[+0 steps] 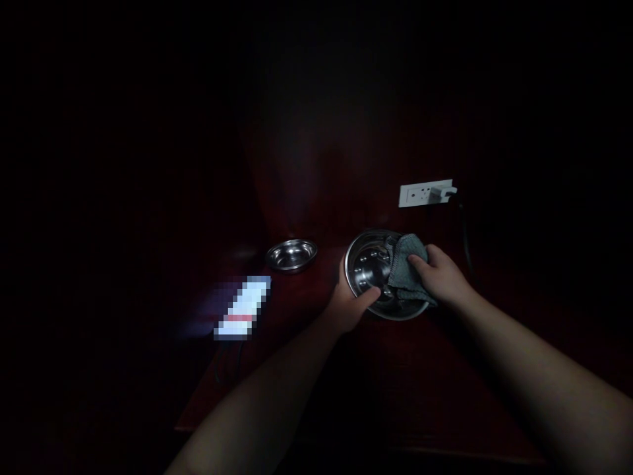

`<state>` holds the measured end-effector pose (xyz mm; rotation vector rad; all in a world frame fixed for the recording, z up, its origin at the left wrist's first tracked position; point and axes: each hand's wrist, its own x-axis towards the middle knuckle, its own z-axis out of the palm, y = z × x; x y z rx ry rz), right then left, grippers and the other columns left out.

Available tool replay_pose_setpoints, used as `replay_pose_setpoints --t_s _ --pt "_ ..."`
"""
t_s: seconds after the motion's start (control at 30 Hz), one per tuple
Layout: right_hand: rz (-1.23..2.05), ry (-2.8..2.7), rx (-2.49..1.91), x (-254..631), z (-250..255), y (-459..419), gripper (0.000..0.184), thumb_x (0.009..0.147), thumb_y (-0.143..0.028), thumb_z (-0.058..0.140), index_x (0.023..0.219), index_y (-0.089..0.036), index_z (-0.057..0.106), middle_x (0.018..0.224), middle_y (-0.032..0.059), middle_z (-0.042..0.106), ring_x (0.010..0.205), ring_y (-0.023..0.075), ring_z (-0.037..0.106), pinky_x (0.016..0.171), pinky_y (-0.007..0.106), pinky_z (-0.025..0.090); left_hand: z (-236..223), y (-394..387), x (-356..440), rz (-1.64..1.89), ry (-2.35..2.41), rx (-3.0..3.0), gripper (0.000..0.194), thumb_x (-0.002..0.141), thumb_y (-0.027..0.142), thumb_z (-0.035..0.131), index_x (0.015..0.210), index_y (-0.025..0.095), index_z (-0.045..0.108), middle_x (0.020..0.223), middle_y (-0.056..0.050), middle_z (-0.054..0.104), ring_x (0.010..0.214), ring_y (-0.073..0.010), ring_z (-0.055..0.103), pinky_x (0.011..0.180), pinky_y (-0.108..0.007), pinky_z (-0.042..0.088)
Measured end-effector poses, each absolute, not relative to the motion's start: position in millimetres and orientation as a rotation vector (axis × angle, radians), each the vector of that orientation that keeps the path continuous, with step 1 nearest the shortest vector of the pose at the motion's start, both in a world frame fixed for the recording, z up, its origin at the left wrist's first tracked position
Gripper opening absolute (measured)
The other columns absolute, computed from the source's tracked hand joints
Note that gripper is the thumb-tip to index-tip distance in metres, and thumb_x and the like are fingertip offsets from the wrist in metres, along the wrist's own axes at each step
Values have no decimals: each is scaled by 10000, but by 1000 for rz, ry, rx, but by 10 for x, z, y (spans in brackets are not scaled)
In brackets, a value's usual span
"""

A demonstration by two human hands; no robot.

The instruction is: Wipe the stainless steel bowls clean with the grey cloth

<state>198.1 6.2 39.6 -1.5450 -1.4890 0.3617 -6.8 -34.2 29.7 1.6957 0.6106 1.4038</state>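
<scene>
In a very dark room, my left hand grips the lower left rim of a steel plate, thumb lying inside it, and holds it tilted up toward me. My right hand is closed on a grey cloth and presses it against the right half of the plate's inner face. The plate's dimpled bottom shows to the left of the cloth. Both forearms reach in from the bottom of the view.
A small steel bowl sits on the dark red wooden table to the left of the plate. A lit, blurred phone screen lies further left. A white wall socket with a plug and black cable is behind the plate.
</scene>
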Motion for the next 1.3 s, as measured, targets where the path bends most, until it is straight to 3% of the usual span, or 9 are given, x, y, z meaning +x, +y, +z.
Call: replay_pose_setpoints --t_s 0.2,0.43,1.3 --pt "348 -1458 -1540 1953 354 86 193 771 -401 480 819 -214 485 776 40 599 710 203 568 590 302 429 269 -347 -15 1426 544 1661 851 702 160 605 1381 214 93 1427 -119 303 1301 -230 321 1088 -392 229" --pt "313 -1498 -1565 1955 346 88 189 787 -382 466 839 -202 482 789 52 591 716 206 566 625 317 434 251 -293 -64 1330 726 1619 854 671 95 554 1385 202 97 1311 -108 448 1181 -234 444 1020 -410 309" --pt "271 -1548 -1600 1969 397 59 171 778 -376 474 812 -208 458 747 40 567 663 190 551 580 300 417 292 -279 -84 1306 725 1670 858 619 65 536 1367 219 145 1319 -81 450 1190 -238 425 1022 -413 301"
